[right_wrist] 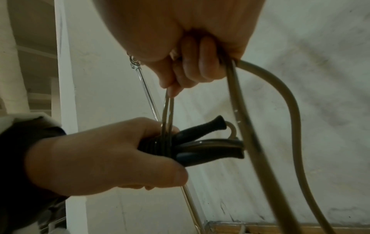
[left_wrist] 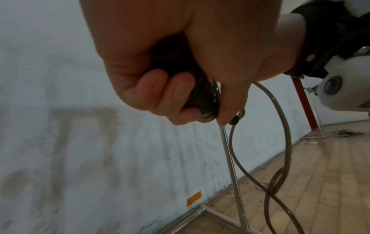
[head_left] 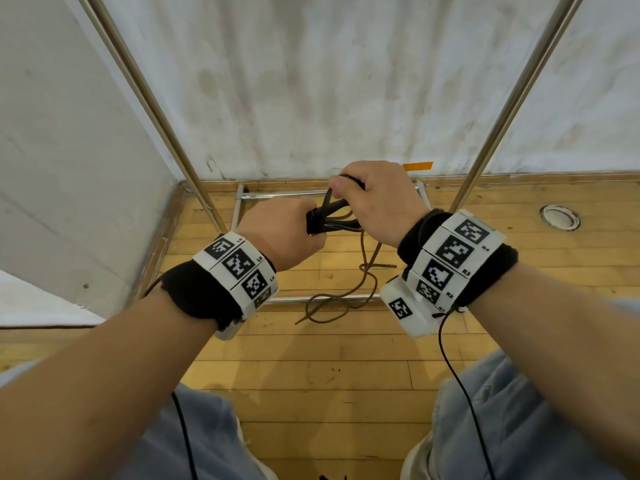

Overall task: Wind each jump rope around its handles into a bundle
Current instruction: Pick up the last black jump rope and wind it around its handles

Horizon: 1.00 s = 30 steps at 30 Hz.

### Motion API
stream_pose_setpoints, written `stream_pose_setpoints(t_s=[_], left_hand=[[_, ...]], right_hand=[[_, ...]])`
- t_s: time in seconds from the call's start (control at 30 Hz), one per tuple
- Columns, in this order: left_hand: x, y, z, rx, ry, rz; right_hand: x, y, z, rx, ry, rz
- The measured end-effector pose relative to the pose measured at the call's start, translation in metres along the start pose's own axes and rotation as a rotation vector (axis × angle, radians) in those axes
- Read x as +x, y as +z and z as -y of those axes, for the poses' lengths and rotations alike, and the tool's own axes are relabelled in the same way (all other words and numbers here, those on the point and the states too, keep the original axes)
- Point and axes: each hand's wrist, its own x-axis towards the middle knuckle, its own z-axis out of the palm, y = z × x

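Head view: person stands over a wood floor [head_left: 311, 372] by a white wall [head_left: 346, 81], metal frame poles either side. Left hand [head_left: 280, 233] is fisted round the black handles [head_left: 315, 221], both held together, long axis running roughly left-right and pointing toward the right hand [head_left: 374, 199]. Right hand sits just above and right of the handles, fingers curled round the brown rope [head_left: 367, 268]. Slack hangs down from between the hands and lies in loose loops on the floor below, so plenty is left to wind.

Left wrist view: left hand's fingers [left_wrist: 178, 93] wrap tight round the handle butts; several rope turns already sit on them next to the fingertips. Rope drops away to the right and down to the floor. Right wrist's camera unit visible at far right.

Right wrist view: clearest one. Right hand pinches two strands rising straight up off the handles, w/ the free length leaving the other side of the fist and curving down. Handle tips [right_wrist: 210, 142] splay apart beyond the left hand's grip, toward the rope side. Turns sit mid-handle, across the long axis.

Judgement: mid-wind. Next wrap likely needs the right hand to carry the rope over and round the handles, crosswise to their axis; left hand just holds steady. Splayed tips could let turns slip off.
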Motion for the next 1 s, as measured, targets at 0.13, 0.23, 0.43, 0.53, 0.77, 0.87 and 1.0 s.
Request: stream_pose_setpoints(t_s=[0.13,0.23,0.43,0.53,0.77,0.87,1.0], left_hand=[[-0.005,-0.002,-0.003,-0.059,0.082,0.009],[-0.007,-0.006,-0.002,-0.113,0.149,0.014],[-0.015,-0.026,-0.001,-0.343,0.263,-0.003],[-0.019,-0.035,-0.006,-0.45,0.245,-0.043],[-0.013,-0.043,-0.005,-0.583,0.075,-0.239],[-0.008,-0.043,0.0,-0.615,-0.023,-0.281],[-0.005,-0.044,0.002,-0.642,-0.059,-0.311]], right_hand=[[0.006,-0.006,-0.005,-0.021,0.055,-0.026],[0.011,-0.01,-0.011,0.031,0.102,-0.021],[0.018,-0.021,-0.019,0.298,0.237,0.12],[0.019,-0.017,-0.024,0.596,0.273,0.218],[0.009,0.012,-0.016,0.835,0.293,0.221],[0.003,0.023,-0.007,0.523,0.196,0.115],[-0.006,0.029,0.002,0.088,0.004,0.082]])
